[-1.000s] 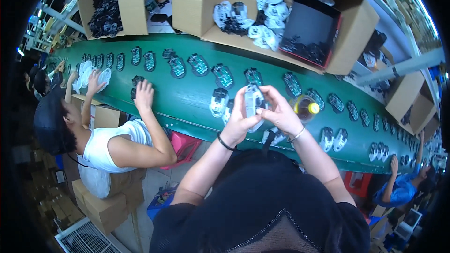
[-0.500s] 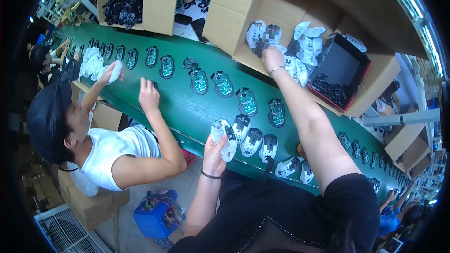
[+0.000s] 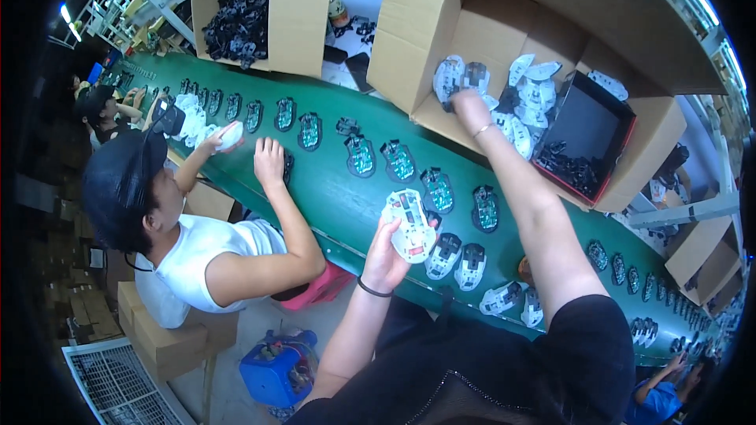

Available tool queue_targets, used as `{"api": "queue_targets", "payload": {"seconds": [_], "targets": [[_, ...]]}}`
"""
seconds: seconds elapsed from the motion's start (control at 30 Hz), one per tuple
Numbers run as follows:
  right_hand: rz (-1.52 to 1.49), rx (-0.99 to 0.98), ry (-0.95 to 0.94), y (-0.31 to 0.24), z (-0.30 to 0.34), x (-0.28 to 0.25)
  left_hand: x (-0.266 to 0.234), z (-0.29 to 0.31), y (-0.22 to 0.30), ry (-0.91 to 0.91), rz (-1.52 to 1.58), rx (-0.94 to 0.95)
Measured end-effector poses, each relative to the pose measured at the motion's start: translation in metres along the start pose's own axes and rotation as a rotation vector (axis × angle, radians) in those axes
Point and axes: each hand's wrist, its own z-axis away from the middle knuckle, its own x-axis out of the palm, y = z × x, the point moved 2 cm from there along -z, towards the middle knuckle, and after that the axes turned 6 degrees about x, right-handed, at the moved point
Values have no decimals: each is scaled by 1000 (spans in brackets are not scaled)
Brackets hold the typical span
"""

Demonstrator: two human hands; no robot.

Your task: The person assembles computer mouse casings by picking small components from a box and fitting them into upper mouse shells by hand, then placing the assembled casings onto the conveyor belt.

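Running across the view, item one: a long green worktop (image 3: 331,189), bearing rows of parts spaced out, likely so each can be picked singly. Item two: a large open carton (image 3: 413,31) at its far side, mouth facing me, I judge so that an arm can dip straight in. Item three: a second carton (image 3: 302,16), to the left, heaped with black parts (image 3: 239,24). Item four: a black box (image 3: 591,126) with a red rim, set inside the large carton, perhaps to keep small pieces apart from the loose white shells (image 3: 538,93) beside it.

Item five: my right hand (image 3: 470,112), reaching into the large carton; its fingertips are hidden, so I cannot tell whether they grip anything. Item six: my left hand (image 3: 383,256), closed round a white shell (image 3: 409,224), thumb at the left edge, fingers behind. This shell is above the worktop's near part, ribbed inner face toward me, presumably so that I can see its inside.

Item seven: pale shells with dark centres (image 3: 470,267), lying near the held one, probably for short reach. Item eight: green circuit boards (image 3: 398,160) in dark bases, beyond those shells. Item nine: small black pieces (image 3: 571,169), gathered at the black box's near end.
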Motion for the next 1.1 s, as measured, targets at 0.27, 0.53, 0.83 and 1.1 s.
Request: {"api": "queue_targets", "payload": {"seconds": [0.27, 0.53, 0.83, 1.1], "targets": [[-1294, 242, -420, -60, 42, -184, 13, -4, 14, -140, -94, 142], [-941, 187, -94, -105, 182, -255, 65, -4, -24, -320, -424, 261], [-504, -141, 352, -104, 239, -268, 83, 19, -64, -415, -660, 255], [-436, -108, 377, -103, 264, -278, 85, 34, -77, -434, -805, 248]]}}
